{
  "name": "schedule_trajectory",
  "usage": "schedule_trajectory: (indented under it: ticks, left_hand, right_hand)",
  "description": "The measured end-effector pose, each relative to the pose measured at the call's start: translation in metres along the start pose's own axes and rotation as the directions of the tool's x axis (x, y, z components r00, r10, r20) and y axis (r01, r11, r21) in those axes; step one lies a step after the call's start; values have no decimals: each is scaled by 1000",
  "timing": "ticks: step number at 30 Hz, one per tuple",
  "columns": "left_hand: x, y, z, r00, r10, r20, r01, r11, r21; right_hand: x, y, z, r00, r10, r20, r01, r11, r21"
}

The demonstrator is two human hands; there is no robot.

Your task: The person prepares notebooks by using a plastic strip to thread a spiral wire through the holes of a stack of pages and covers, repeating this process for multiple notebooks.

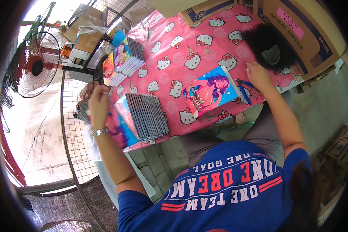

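Pink vinyl tablecloth (205,50) with a white cartoon-cat print covers the whole worktop; a standing fan (34,65) sits off at 9 o'clock and cardboard boxes (297,31) crowd the 1 o'clock corner; a fluffy black pile of spiral binding wire (270,42) lies just past the right hand.

One glossy notebook (212,91) with a bright blue and pink cover lies flat near the centre, its edge just at 9 o'clock of the right hand (258,75); that hand is loosely curled with fingertips down on the cloth beside the notebook's corner, clamping nothing I can make out; blue-handled pliers (243,91) lie at 7 o'clock from it.

Over at 9 o'clock, a fanned stack of notebooks (143,118) shows ridged grey spines; the left hand (98,102), metal watch on the wrist, is closed around the stack's near end, fingers wrapped tight; another stack (123,58) sits further back at 11 o'clock.
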State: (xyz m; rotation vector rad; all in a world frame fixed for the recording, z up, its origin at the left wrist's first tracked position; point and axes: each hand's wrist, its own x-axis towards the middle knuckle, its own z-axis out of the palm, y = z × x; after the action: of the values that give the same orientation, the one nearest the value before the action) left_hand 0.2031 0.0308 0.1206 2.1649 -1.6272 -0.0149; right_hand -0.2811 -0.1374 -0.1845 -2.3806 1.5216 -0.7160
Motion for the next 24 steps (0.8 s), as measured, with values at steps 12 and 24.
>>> schedule_trajectory:
  ticks: [12,24]
  left_hand:
    - [-115,-127,49,894,-440,80,438,898,41]
    - [-50,37,94,967,38,-253,-94,972,-215]
  right_hand:
    - [52,18,-5,997,49,-67,-79,796,-600]
    - [57,10,-12,982,171,-81,-189,872,-452]
